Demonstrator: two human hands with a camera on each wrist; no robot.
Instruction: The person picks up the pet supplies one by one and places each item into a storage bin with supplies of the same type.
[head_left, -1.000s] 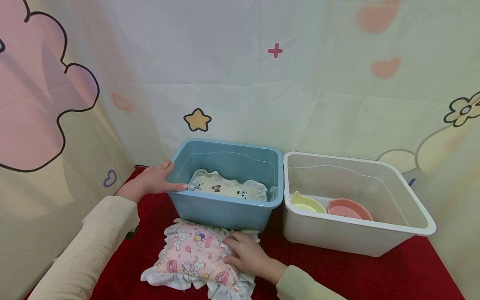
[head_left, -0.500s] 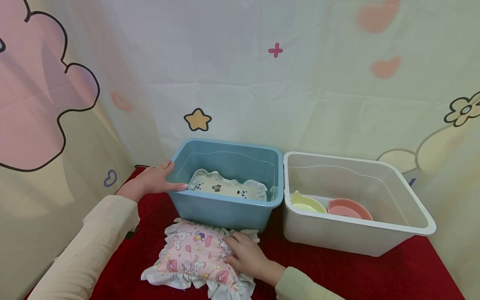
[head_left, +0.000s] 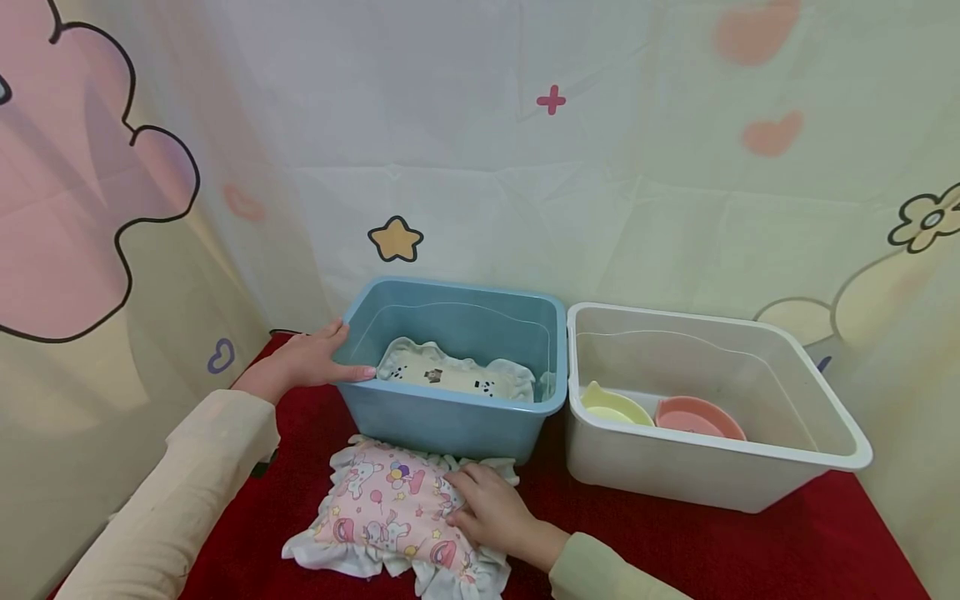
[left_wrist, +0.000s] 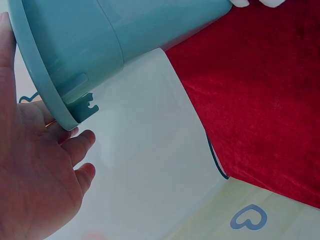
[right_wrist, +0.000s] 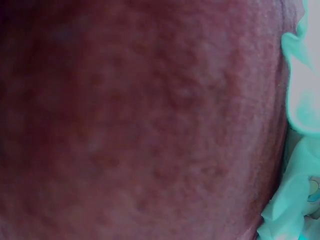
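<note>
A pink printed pillow (head_left: pixel 397 508) with a white ruffled edge lies flat on the red cloth, directly in front of a blue bin (head_left: pixel 450 421). My right hand (head_left: pixel 498 512) rests over the pillow's right side, fingers and thumb both on its top face. In the right wrist view the palm fills most of the picture, blurred, with some ruffle (right_wrist: pixel 300 170) at the edge. At the bin's front left corner, my left hand (head_left: pixel 311 358) holds the rim, thumb along the front. The left wrist view shows its fingers (left_wrist: pixel 77 150) bent beneath that rim.
Inside the blue bin lies a cream ruffled pillow (head_left: pixel 457 375) with small animal prints. To the right stands a white bin (head_left: pixel 705 467), holding a yellow bowl (head_left: pixel 615 408) and a coral bowl (head_left: pixel 697 417). A printed curtain (head_left: pixel 480 167) hangs close behind both bins.
</note>
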